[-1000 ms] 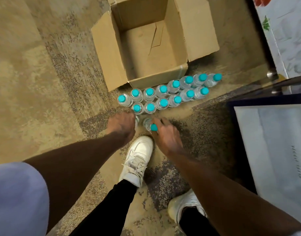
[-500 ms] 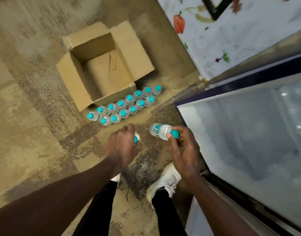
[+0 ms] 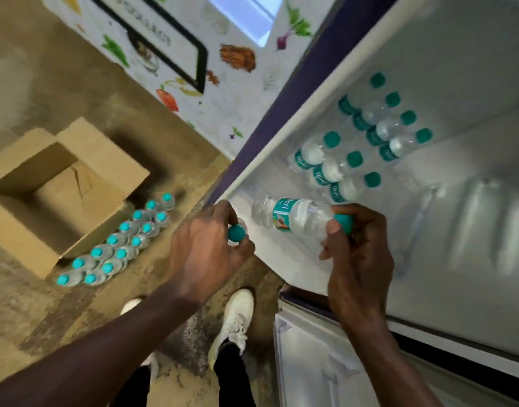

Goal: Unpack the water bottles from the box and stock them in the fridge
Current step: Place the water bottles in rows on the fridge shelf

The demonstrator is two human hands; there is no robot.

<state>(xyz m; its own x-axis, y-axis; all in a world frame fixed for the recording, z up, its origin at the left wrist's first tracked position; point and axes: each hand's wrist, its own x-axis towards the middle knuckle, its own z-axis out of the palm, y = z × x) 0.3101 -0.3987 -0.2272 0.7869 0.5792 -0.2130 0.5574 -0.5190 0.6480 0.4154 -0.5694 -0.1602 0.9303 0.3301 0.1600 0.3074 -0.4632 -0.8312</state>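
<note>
In the head view, your right hand (image 3: 358,259) pinches a water bottle (image 3: 293,215) at its teal cap, and the bottle lies sideways just inside the front edge of the open fridge (image 3: 458,69). Your left hand (image 3: 205,254) curls round the cap end of a second bottle (image 3: 236,232) just outside that edge. Seven stocked bottles (image 3: 331,168) sit in two rows deeper in the fridge, while the floor bottles (image 3: 120,248) stand in two rows against the open cardboard box (image 3: 26,230).
</note>
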